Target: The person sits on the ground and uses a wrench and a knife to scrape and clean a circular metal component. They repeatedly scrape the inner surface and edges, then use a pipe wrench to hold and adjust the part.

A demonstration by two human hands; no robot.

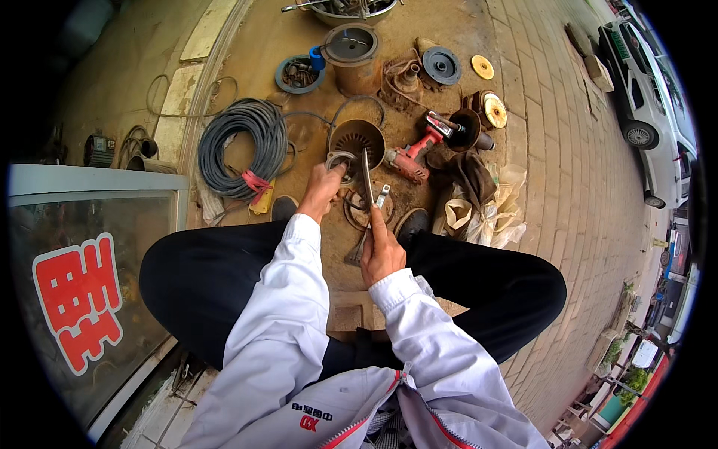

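Head view: a metal ring (342, 156) is gripped by the left hand (321, 189) and a metal rod (367, 177) by the right hand (382, 253), both near a slotted housing (351, 135), left of the brick paving's (553, 150) edge.

- Metal ring (341, 155): grey, round, open-centred, gripped in the left hand (323, 188).
- Metal bar (367, 176): long, slim, pointing away from the right hand (383, 251) holding it, right of the ring.

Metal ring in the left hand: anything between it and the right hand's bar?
Nothing visible. The bar in the right hand lies just right of the metal ring in the left hand; the round pot shows behind the gap, not in it.
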